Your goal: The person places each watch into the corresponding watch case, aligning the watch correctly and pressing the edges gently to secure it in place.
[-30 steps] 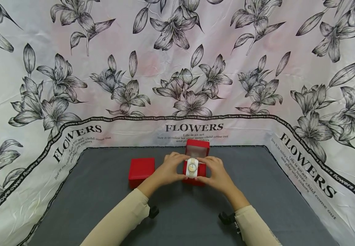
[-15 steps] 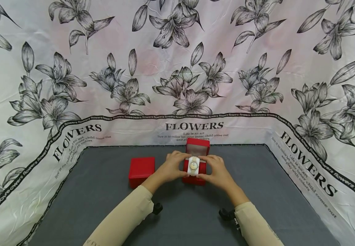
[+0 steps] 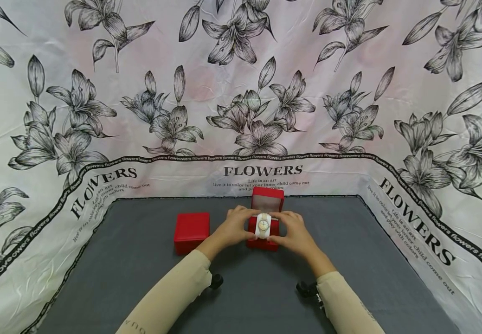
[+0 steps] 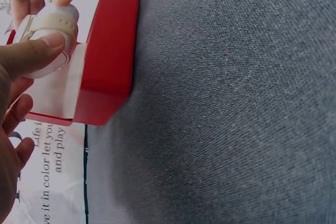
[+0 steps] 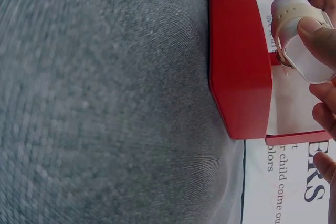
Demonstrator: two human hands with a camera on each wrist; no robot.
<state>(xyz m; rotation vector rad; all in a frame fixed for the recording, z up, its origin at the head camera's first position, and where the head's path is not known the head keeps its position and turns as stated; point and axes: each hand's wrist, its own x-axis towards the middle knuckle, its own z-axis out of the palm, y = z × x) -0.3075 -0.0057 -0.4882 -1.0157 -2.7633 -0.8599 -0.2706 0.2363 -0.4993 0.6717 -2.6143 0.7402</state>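
Note:
A wristwatch (image 3: 263, 225) with a pale band is wrapped round a white cushion (image 5: 310, 61). Both hands hold this cushion just above an open red watch box (image 4: 110, 51), one from each side. My left hand (image 3: 232, 229) pinches its left end between thumb and fingers, and the left thumb (image 4: 52, 40) presses near the band. On the other end my right hand (image 3: 292, 234) does the same, its thumb (image 5: 311, 25) against the cushion. The box's lid (image 3: 267, 192) stands raised at the back, with a pale lining. Part of the box's inside is hidden behind the watch and hands.
A second red box (image 3: 191, 233), closed, sits left of the open one, beside my left forearm. Grey cloth (image 3: 241, 297) covers the table. Behind it hangs a white flower-printed sheet (image 3: 266, 116). A black device (image 3: 306, 289) shows by the right sleeve.
The watch and cushion have shifted slightly right and straightened, and my left hand has moved a little right with them. My right hand is almost still. Both boxes stay in place.

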